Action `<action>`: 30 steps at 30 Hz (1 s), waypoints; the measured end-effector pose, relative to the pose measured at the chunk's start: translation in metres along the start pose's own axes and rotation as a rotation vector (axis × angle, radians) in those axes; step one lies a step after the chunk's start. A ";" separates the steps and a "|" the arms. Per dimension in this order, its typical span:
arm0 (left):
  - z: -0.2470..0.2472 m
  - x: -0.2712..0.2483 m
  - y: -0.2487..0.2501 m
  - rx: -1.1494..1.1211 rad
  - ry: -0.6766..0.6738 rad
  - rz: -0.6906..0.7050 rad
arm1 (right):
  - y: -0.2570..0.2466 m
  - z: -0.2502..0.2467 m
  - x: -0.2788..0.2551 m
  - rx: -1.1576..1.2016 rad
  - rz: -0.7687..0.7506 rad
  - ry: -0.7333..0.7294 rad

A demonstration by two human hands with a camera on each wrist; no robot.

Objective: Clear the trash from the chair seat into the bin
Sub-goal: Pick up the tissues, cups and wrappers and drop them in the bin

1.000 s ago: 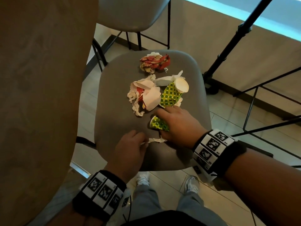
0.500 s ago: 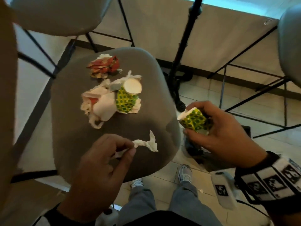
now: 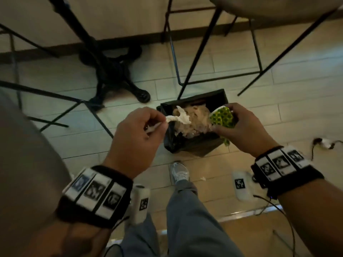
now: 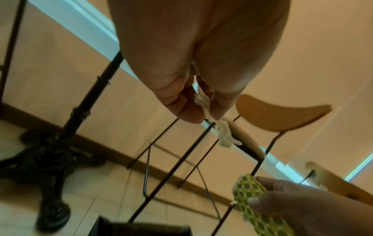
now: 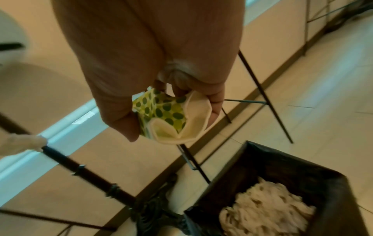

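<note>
- Tiled floor (image 3: 241, 58): pale, smooth rectangular tiles, with bare room around the bin on its right.
- Bin (image 3: 196, 145): rectangular, black-lined, holding crumpled pale paper; thin black chair legs (image 3: 194, 58) stand just behind it.
- Right hand (image 3: 241, 127): grip curled round a crushed green-dotted paper cup (image 3: 221, 117) above the bin's right edge.
- Left hand (image 3: 137, 134): grip pinching a twisted white tissue scrap (image 3: 178, 118) over the bin's left rim.
- No writing can be read.

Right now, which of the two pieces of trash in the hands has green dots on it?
The crushed paper cup gripped by the right hand has them. The scrap pinched by the left hand is a plain white twisted tissue.
</note>
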State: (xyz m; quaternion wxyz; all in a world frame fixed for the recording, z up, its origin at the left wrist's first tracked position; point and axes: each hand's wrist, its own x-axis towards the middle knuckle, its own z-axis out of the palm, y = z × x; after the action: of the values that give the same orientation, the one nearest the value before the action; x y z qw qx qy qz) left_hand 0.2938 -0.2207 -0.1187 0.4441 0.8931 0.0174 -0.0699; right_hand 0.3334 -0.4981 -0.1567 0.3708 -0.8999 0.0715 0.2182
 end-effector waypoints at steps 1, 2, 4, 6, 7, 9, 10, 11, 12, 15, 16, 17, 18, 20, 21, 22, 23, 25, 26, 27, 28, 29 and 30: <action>0.023 0.015 -0.006 0.017 -0.042 -0.034 | 0.020 0.002 0.012 0.002 0.033 -0.007; 0.045 0.029 -0.012 0.033 -0.086 -0.075 | 0.038 0.005 0.025 -0.001 0.067 -0.015; 0.086 0.055 -0.029 0.067 -0.168 -0.164 | 0.074 0.016 0.053 0.030 0.160 -0.020; 0.123 0.077 -0.048 0.093 -0.211 -0.240 | 0.109 0.031 0.081 0.120 0.296 -0.024; 0.141 0.085 -0.058 0.102 -0.223 -0.277 | 0.128 0.039 0.094 0.181 0.366 -0.024; 0.172 0.098 -0.076 0.110 -0.251 -0.359 | 0.161 0.054 0.118 0.319 0.509 -0.016; 0.185 0.103 -0.084 0.087 -0.276 -0.402 | 0.168 0.059 0.126 0.373 0.573 -0.020; 0.196 0.105 -0.092 0.054 -0.314 -0.449 | 0.170 0.064 0.130 0.427 0.635 -0.022; 0.204 0.105 -0.097 0.031 -0.364 -0.495 | 0.172 0.070 0.134 0.528 0.700 -0.021; 0.214 0.095 -0.109 0.045 -0.492 -0.547 | 0.184 0.084 0.136 0.957 0.838 -0.016; 0.212 0.090 -0.111 0.052 -0.504 -0.545 | 0.188 0.088 0.134 1.006 0.862 0.008; 0.209 0.085 -0.112 0.066 -0.509 -0.550 | 0.190 0.090 0.133 1.012 0.885 0.018; 0.203 0.079 -0.114 0.075 -0.509 -0.562 | 0.192 0.092 0.131 0.975 0.899 0.012; 0.188 0.066 -0.117 0.050 -0.492 -0.610 | 0.182 0.094 0.126 0.855 0.906 -0.035; 0.180 0.059 -0.119 0.027 -0.477 -0.630 | 0.174 0.093 0.120 0.787 0.898 -0.075; 0.170 0.051 -0.117 0.001 -0.459 -0.638 | 0.161 0.092 0.114 0.724 0.879 -0.123; 0.157 0.043 -0.113 -0.033 -0.435 -0.638 | 0.152 0.092 0.108 0.655 0.855 -0.163; 0.124 0.027 -0.097 -0.103 -0.368 -0.605 | 0.132 0.091 0.092 0.536 0.791 -0.245; 0.105 0.017 -0.087 -0.122 -0.332 -0.575 | 0.118 0.093 0.084 0.485 0.751 -0.291; 0.084 0.006 -0.075 -0.137 -0.300 -0.536 | 0.103 0.094 0.076 0.388 0.681 -0.323; 0.062 -0.007 -0.064 -0.165 -0.272 -0.498 | 0.086 0.095 0.069 0.261 0.575 -0.342; 0.038 -0.020 -0.052 -0.206 -0.246 -0.472 | 0.059 0.095 0.058 0.132 0.458 -0.362; 0.014 -0.034 -0.043 -0.252 -0.220 -0.452 | 0.029 0.095 0.048 0.041 0.361 -0.377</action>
State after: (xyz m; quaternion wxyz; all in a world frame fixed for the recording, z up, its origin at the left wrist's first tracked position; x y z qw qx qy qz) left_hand 0.2543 -0.2049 -0.1563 0.5239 0.7913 0.1765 -0.2610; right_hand 0.3356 -0.4513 -0.2562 0.3509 -0.8082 0.1647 0.4432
